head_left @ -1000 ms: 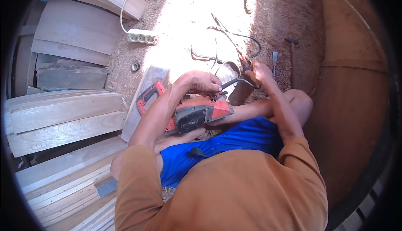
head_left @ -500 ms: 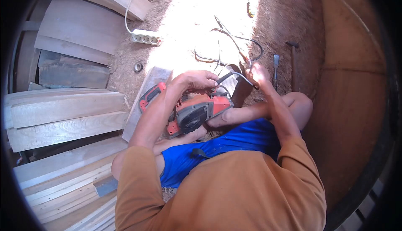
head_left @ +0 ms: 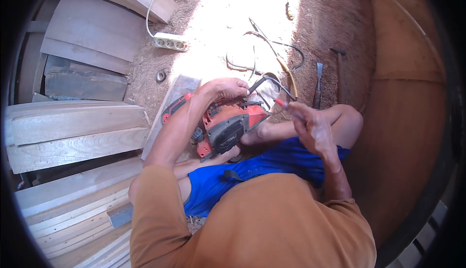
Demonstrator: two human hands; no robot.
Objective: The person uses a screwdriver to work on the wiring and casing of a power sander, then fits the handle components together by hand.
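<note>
A red and black electric hand planer (head_left: pixel 227 134) lies tilted on its side by my legs, partly under my left forearm. My left hand (head_left: pixel 228 88) is above it, its fingers closed on the black cable sleeve (head_left: pixel 256 84) of the planer's power cord. My right hand (head_left: pixel 310 125) is raised over my right leg, to the right of the planer. From its fingers sticks the red end of a slim tool (head_left: pixel 280 102); the rest is hidden in the hand, so its kind is unclear.
A white power strip (head_left: pixel 170 41) lies on the shavings-covered ground. Black and yellow cable (head_left: pixel 286 69) loops ahead. A chisel (head_left: pixel 318 81) and a hammer (head_left: pixel 340 74) lie at right. Stacked boards (head_left: pixel 77 144) line the left, and a brown curved wall (head_left: pixel 407 137) bounds the right.
My right hand has pulled back toward my body, away from the cable, with the red-ended tool. My left hand stays on the cable sleeve, and the planer has shifted slightly.
</note>
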